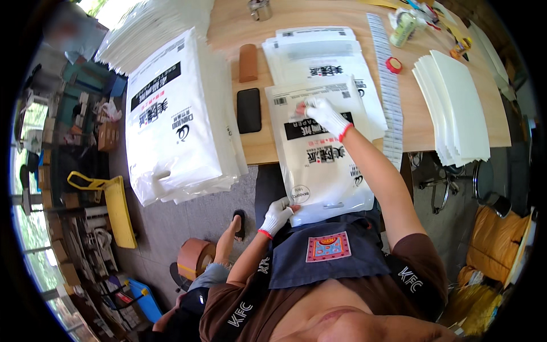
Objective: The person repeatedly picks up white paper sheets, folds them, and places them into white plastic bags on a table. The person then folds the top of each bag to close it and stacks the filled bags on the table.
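A clear plastic bag of white paper (325, 165) with black print lies over the table's front edge, its near end against my apron. My left hand (278, 216), in a white glove with bare fingertips, grips the bag's near left corner, thumb on top. Over the bag's far part is my gloved right hand (325, 117), its fingers curled together on the plastic; whether they pinch anything is hidden. Beyond lie more bagged paper packs (316, 54), partly under this one.
A tall stack of bagged paper (171, 119) stands at left, beside a black phone (249, 111) and a brown block (248, 62). To the right are a strip of labels (393, 108), a red tape roll (394, 65) and fanned white sheets (456, 108). Another person's leg (227, 242) shows at lower left.
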